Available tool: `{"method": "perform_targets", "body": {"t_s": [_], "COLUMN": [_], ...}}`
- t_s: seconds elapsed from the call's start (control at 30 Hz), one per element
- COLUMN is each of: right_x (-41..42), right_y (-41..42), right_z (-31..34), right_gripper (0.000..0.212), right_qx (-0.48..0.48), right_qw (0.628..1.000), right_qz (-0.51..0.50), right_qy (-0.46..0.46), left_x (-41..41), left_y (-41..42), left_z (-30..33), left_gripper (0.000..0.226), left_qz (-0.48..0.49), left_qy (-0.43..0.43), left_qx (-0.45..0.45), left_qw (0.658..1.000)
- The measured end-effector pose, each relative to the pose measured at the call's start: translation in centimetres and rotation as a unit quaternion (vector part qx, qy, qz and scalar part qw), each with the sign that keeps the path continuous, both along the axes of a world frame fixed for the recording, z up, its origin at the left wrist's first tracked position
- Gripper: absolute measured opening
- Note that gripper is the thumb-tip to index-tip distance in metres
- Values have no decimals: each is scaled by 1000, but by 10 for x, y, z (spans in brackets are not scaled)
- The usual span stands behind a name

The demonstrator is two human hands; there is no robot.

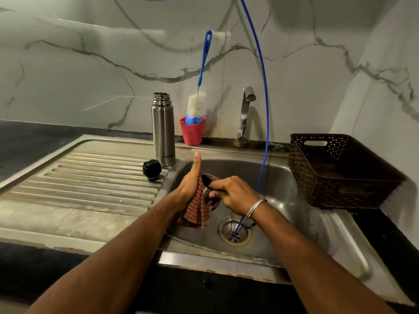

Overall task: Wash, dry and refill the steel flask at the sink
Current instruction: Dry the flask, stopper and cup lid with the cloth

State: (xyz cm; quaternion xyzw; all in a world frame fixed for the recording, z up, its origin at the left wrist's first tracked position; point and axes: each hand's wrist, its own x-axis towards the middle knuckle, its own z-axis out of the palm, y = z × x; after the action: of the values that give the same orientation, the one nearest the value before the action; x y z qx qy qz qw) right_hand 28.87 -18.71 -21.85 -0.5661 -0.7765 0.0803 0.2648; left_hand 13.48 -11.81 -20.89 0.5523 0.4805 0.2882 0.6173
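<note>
Steel runs across the lower half of the frame: a sink [294,182] with a ribbed draining board on its left. Over the basin at centre, two bare forearms reach in from the bottom edge. The left hand [189,184] stands edge-on with its thumb pointing straight up, its palm pressed against a red checked cloth [197,209] that hangs down into the basin; its other fingers are hidden behind the cloth, so I cannot tell how they lie. The right hand [233,192], a silver bangle [256,207] on its wrist, has its fingers curled round a black cup-like piece [209,181] held against the cloth. Below them lies the drain [235,232], where a thin blue tube [264,91] ends after dropping from the top of the frame.

Left of the hands, a black stopper [152,169] sits on the draining board. Just behind it the flask [162,130] stands upright and uncapped at the basin's back left corner. Beside it a pink cup [192,132] holds a blue-handled bottle brush [199,96]. The tap [244,116] rises at centre back, and a brown woven basket [340,171] sits at right.
</note>
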Motion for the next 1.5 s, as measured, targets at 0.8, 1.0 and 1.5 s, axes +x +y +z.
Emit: {"method": "perform_targets", "body": {"t_s": [0.8, 1.0, 1.5], "right_x": [-19, -33, -93], "right_y": [4, 7, 24], "right_z": [-6, 1, 10], "right_gripper": [29, 22, 73], "right_qx": [-75, -134, -191], "right_qw": [936, 795, 615], "right_qz": [-83, -120, -55], "right_qy": [333, 579, 763], "left_x": [14, 5, -140], "left_y": [19, 12, 2], "left_z": [-1, -7, 44], "left_gripper": [98, 99, 32], "left_qz": [46, 99, 28], "left_qy": [89, -100, -20], "left_qx": [115, -105, 86], "left_qw": [988, 984, 996]}}
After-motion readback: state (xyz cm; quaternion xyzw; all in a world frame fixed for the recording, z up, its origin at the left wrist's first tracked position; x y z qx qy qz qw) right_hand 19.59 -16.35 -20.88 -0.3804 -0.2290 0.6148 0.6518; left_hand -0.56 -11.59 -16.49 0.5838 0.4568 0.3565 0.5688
